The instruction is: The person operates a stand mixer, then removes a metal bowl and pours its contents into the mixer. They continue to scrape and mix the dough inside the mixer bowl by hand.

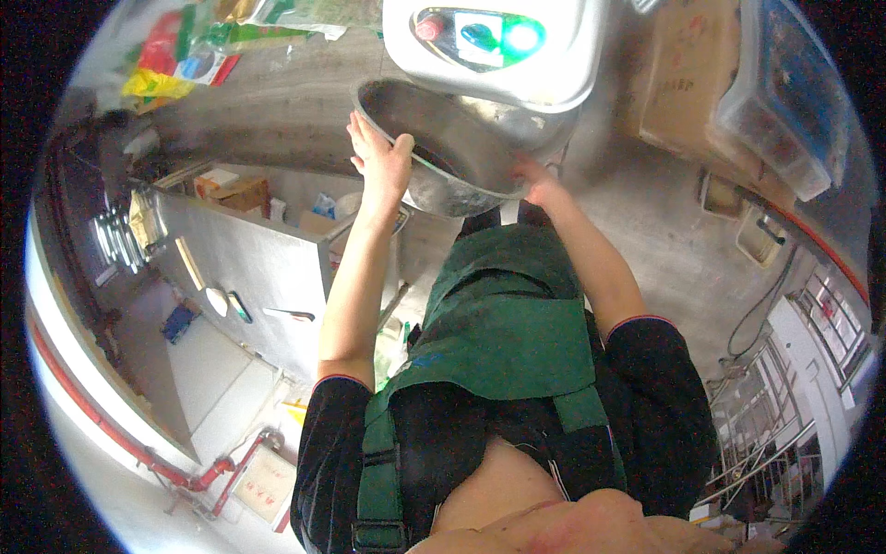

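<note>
I hold a large round metal bowl [452, 192] in front of me, over the floor. It is tilted, and its dark inside shows. My left hand [383, 162] grips the left part of the rim with the thumb at the edge. My right hand [544, 187] is closed on the right side of the bowl; its fingers are partly hidden and slightly blurred. Just beyond the bowl stands a white machine [563, 88] with a dark oval control panel, a red button and a bright green light. Shiny metal shows under the machine's top, close to the bowl.
At the far right stand a cardboard box [688, 69] and a clear plastic bin [738, 115]. A steel worktop [254, 268] on the left bears a knife [291, 315] and small tools. Colourful plastic bags [171, 69] lie far left. Metal racks [771, 415] stand at the near right.
</note>
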Motion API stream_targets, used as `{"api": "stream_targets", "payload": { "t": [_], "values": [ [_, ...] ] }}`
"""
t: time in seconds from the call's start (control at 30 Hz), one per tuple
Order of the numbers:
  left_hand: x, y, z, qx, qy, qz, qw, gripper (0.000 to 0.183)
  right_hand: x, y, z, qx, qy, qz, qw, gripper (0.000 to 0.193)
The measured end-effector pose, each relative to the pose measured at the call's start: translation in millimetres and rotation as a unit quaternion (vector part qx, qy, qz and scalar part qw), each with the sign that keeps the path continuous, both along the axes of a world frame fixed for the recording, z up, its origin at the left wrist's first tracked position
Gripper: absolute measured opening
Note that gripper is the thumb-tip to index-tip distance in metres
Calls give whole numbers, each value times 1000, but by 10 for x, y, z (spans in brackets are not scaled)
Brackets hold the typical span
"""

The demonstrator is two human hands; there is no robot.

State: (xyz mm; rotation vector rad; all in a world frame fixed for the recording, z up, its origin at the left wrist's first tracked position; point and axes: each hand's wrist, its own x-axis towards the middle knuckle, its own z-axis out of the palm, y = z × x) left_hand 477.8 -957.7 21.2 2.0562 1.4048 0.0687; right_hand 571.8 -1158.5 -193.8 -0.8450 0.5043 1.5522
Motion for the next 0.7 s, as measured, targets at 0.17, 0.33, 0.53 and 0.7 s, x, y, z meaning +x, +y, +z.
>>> {"api": "stream_targets", "payload": {
  "t": [0.17,0.33,0.53,0.7],
  "values": [
    [-513,122,-219,-28,-103,10,994,88,-210,-89,-168,30,17,-48,998,50],
    [-659,7,189,-191,-209,126,951,74,-453,-208,-236,-93,-28,53,994,38],
    [-1085,162,-10,-208,-235,100,944,73,-622,-370,-103,-69,-59,111,990,20],
    [-949,65,153,-171,-232,11,958,72,-772,-530,-351,-92,-48,55,993,15]
  ]
}}
